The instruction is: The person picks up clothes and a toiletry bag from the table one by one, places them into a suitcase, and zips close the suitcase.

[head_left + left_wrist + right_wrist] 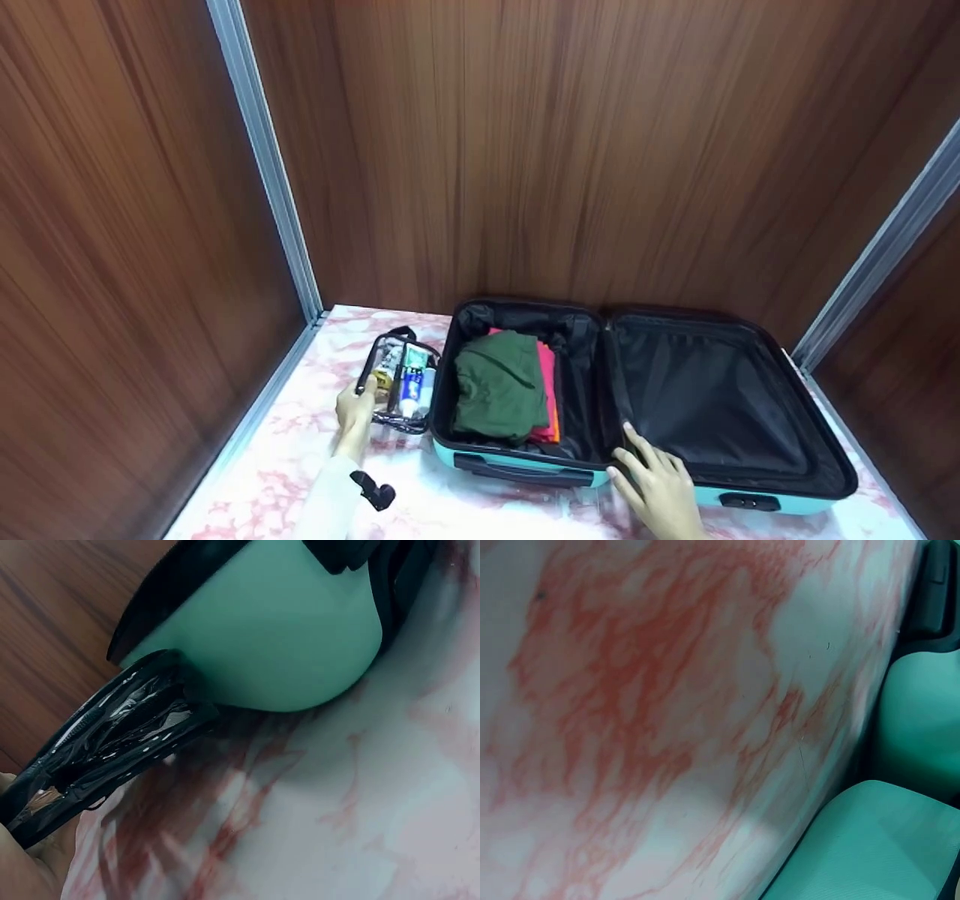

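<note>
My left hand [355,409] grips the near left edge of a clear toiletry bag [373,421] with black trim. Through its clear top show a blue-and-white tube [412,386] and other small toiletries. In the left wrist view the bag [112,739] is tilted, its far end against the mint-green shell of the suitcase [277,630]. The suitcase [525,459] lies spread wide, black-lined. A folded dark green garment [499,386] sits on pink and orange clothes [550,390] in its left half. My right hand [660,487] rests with spread fingers at the front edge, near the middle seam.
A pink-and-white marbled tabletop [262,480] lies under everything. Wood-grain panels [487,150] rise behind and at both sides, with metal strips at the corners. The suitcase's right half [712,397] shows bare black lining, and a lock [750,502] sits on its front edge.
</note>
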Motion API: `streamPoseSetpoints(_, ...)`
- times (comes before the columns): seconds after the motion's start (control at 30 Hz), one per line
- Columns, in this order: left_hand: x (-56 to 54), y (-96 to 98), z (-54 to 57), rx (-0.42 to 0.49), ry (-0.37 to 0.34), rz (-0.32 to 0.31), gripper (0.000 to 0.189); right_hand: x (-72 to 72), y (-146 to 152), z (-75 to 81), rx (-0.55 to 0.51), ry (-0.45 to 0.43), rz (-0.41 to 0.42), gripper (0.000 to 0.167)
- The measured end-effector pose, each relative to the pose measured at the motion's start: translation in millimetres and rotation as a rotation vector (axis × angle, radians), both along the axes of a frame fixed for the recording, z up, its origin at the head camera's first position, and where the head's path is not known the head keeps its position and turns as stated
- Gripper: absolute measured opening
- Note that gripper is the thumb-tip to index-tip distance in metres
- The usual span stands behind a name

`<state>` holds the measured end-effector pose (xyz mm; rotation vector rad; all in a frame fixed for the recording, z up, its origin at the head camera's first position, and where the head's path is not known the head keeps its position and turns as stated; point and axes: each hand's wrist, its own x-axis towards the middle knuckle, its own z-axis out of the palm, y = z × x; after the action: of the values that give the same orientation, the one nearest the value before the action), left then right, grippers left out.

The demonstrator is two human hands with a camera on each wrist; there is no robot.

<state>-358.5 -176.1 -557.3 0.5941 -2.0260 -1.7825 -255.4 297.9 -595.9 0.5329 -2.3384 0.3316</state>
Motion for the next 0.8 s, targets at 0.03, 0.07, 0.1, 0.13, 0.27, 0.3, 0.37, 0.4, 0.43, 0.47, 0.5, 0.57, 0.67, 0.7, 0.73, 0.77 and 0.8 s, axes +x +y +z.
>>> streamPoseSetpoints(0.03, 0.1, 0.0, 0.7, 0.013, 0.008, 0.005, 0.026, -0.3, -0.3, -0.3, 0.001, -0.004, -0.001, 0.028)
streamPoseSetpoints(0.07, 0.1, -0.2, 1.2, 0.026, 0.014, 0.013, 0.026, -0.4, -0.6, -0.6, 0.001, -0.007, -0.002, 0.028)
streamPoseSetpoints(0.1, 0.2, -0.4, 1.9, 0.038, 0.018, 0.021, 0.026, -0.6, -0.9, -0.9, 0.000, -0.010, -0.004, 0.028)
streamPoseSetpoints(0.13, 0.1, -0.6, 2.7, 0.053, 0.026, 0.028, 0.026, -0.9, -1.2, -1.2, -0.002, -0.015, -0.007, 0.029)
streamPoseSetpoints(0.27, -0.6, -1.6, 7.9, 0.059, 0.053, 0.055, 0.026, -1.6, -1.2, -1.6, -0.003, -0.014, -0.007, 0.029)
streamPoseSetpoints(0.3, -1.1, -1.6, 10.4, 0.051, 0.060, 0.056, 0.026, -2.0, -1.0, -1.6, -0.002, -0.011, -0.006, 0.029)
streamPoseSetpoints(0.37, -2.7, -0.6, 16.6, 0.028, 0.074, 0.060, 0.026, -2.5, -0.3, -1.5, 0.001, -0.007, -0.006, 0.029)
streamPoseSetpoints(0.4, -3.8, -0.1, 20.2, 0.016, 0.080, 0.061, 0.026, -2.8, 0.0, -1.4, 0.002, -0.008, -0.008, 0.029)
streamPoseSetpoints(0.43, -4.8, 0.6, 24.2, 0.015, 0.087, 0.063, 0.026, -3.2, 0.1, -1.2, 0.001, -0.010, -0.009, 0.029)
streamPoseSetpoints(0.47, -5.8, 1.5, 28.4, 0.016, 0.097, 0.069, 0.026, -3.6, -0.1, -1.0, 0.000, -0.013, -0.011, 0.029)
streamPoseSetpoints(0.5, -6.4, 2.5, 32.7, 0.025, 0.106, 0.078, 0.026, -3.9, -0.3, -1.0, 0.000, -0.017, -0.012, 0.029)
streamPoseSetpoints(0.57, -7.9, 5.3, 40.5, 0.062, 0.137, 0.098, 0.026, -3.9, -0.2, -1.3, 0.000, -0.021, -0.014, 0.029)
streamPoseSetpoints(0.67, -8.6, 10.7, 50.2, 0.130, 0.185, 0.118, 0.027, -3.6, 0.6, -2.0, 0.001, -0.013, -0.010, 0.029)
streamPoseSetpoints(0.7, -8.6, 12.8, 52.7, 0.149, 0.199, 0.121, 0.027, -3.6, 1.2, -2.1, 0.002, -0.010, -0.009, 0.029)
streamPoseSetpoints(0.73, -8.9, 14.9, 54.8, 0.169, 0.215, 0.121, 0.027, -3.6, 1.8, -2.1, 0.004, -0.007, -0.009, 0.029)
streamPoseSetpoints(0.77, -8.7, 17.0, 56.7, 0.180, 0.224, 0.121, 0.027, -3.7, 2.2, -1.9, 0.005, -0.003, -0.009, 0.029)
streamPoseSetpoints(0.8, -8.7, 19.1, 58.6, 0.192, 0.233, 0.119, 0.028, -3.9, 2.5, -1.7, 0.007, 0.000, -0.010, 0.029)
